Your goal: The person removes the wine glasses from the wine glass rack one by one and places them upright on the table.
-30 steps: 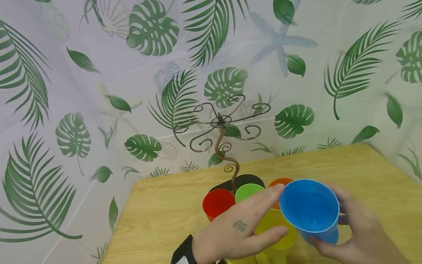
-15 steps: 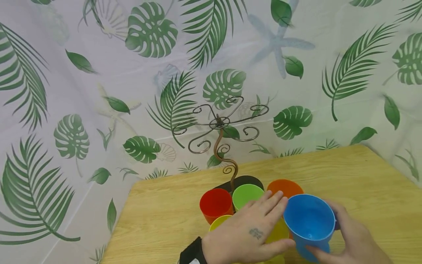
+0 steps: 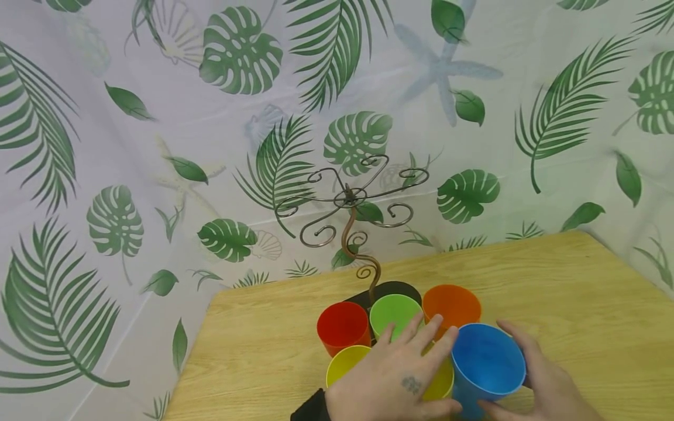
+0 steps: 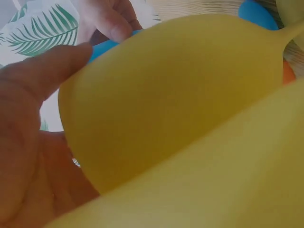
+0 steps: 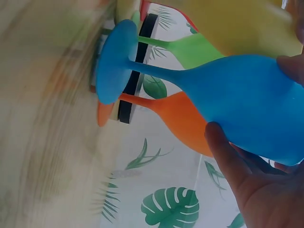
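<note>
My right hand (image 3: pixel 553 383) grips the bowl of a blue plastic wine glass (image 3: pixel 487 362), which stands upright at the right of a cluster. In the right wrist view its round foot (image 5: pixel 116 61) is at or close to the tabletop. My left hand (image 3: pixel 392 377) lies over two yellow wine glasses, one on the left (image 3: pixel 342 362) and one partly hidden on the right (image 3: pixel 443 383). Its fingers are extended and spread, with the index fingertip near the blue rim. Behind stand red (image 3: pixel 342 327), green (image 3: pixel 392 310) and orange (image 3: pixel 451 305) wine glasses.
A metal stand with curled wire arms (image 3: pixel 349 225) rises behind the glasses from a black base (image 3: pixel 395 287). The wooden tabletop (image 3: pixel 253 333) meets a leaf-patterned backdrop (image 3: pixel 174 117) at the back and left.
My right hand has lowered the blue wine glass and brought it slightly left, beside the others. My left hand has shifted right, and its fingers have spread.
</note>
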`<state>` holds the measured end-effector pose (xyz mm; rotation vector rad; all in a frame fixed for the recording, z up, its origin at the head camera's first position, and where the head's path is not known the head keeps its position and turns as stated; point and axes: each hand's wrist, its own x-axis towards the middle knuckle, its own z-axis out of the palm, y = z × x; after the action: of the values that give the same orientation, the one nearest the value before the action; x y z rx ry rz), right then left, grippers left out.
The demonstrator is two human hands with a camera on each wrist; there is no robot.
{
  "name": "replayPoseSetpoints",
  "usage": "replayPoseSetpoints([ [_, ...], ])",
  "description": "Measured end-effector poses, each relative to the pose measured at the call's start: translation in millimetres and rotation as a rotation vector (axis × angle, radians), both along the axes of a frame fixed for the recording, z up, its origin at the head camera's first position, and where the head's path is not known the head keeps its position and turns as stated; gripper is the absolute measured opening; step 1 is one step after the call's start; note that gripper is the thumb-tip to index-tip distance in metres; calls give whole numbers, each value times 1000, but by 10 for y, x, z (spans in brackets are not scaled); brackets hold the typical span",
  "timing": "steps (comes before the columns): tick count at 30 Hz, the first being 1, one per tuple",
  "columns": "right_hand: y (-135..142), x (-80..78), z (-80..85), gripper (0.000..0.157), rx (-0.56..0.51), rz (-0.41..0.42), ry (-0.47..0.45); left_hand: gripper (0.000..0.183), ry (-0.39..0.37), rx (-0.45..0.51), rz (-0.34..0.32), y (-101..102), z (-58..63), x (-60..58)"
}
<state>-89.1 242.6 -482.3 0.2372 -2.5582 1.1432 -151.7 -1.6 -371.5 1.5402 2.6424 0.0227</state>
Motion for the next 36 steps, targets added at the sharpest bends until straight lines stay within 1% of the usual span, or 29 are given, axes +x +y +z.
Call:
replayPoseSetpoints([
  [3, -8, -12, -23, 120, 5, 21, -54, 79, 41, 21, -8, -20, -56, -3],
  [4, -15, -12, -27, 120, 6, 26, -57, 76, 47, 28, -9, -27, -77, -3],
  [6, -35, -7, -31, 119, 15, 25, -45, 71, 52, 42, -12, -40, -116, -3],
  [9, -67, -2, -34, 119, 29, 15, -2, 68, 42, 53, -8, -58, -161, -3],
  [11, -78, -7, -29, 119, 35, 16, -10, 68, 45, 51, -7, -68, -178, -5],
  [15, -94, -48, -17, 117, 33, 38, -79, 68, 41, 47, 12, -100, -193, -16],
  [18, -104, -88, -11, 117, 37, 48, -115, 66, 21, 56, 27, -121, -195, -34],
  [23, -127, -170, -22, 119, 26, 73, -112, 67, -18, 51, 58, -149, -180, -62],
  [25, -119, -197, -29, 121, 23, 86, -135, 68, -16, 51, 76, -159, -166, -58],
  [27, -86, -224, -34, 122, 27, 102, -197, 70, -14, 64, 114, -179, -131, -30],
  [28, -61, -224, -45, 123, 30, 112, -235, 71, -26, 83, 135, -196, -104, -6],
  [30, 15, -223, -70, 124, 43, 132, -328, 73, -65, 130, 190, -253, -31, 42],
  [31, 60, -223, -90, 124, 45, 138, -353, 73, -90, 153, 228, -296, 11, 65],
  [33, 173, -219, -150, 118, 58, 154, -354, 74, -141, 215, 296, -411, 83, 84],
  [34, 234, -215, -182, 114, 69, 154, -332, 74, -158, 248, 325, -479, 106, 74],
  [36, 353, -203, -221, 102, 102, 135, -257, 74, -150, 298, 374, -626, 123, 29],
])
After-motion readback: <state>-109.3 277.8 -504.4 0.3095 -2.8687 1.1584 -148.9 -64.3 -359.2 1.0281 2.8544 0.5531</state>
